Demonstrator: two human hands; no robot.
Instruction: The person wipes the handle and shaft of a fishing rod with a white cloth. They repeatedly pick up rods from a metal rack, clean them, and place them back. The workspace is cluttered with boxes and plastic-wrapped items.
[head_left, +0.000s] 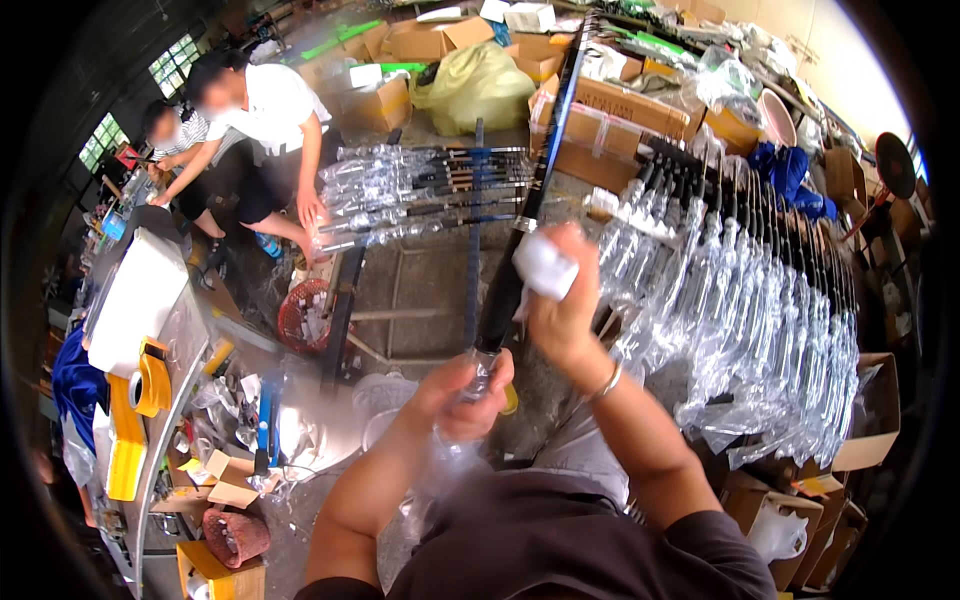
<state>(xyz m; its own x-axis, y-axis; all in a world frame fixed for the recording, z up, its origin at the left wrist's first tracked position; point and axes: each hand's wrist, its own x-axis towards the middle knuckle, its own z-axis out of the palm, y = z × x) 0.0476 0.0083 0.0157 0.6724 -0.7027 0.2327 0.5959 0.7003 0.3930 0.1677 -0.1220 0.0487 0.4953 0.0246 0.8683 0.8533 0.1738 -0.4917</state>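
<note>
Centre of frame: left hand [465,395] is clamped on the lower end of a long black rod [520,235]; right hand [562,300] is closed on a white cloth [545,265] pressed to the rod; rod runs diagonal to upper centre; wrapped rods [760,310] at right.

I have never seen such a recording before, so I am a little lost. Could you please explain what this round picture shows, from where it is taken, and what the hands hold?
A camera worn on a person's head looks down, and its wide lens bends the edges. The left hand grips the lower end of a long dark rod. The right hand presses a white cloth against it. To the right, many rods in clear plastic sleeves lie in a row, and more lie ahead. Cardboard boxes stand behind. Two other people work at the upper left.
</note>
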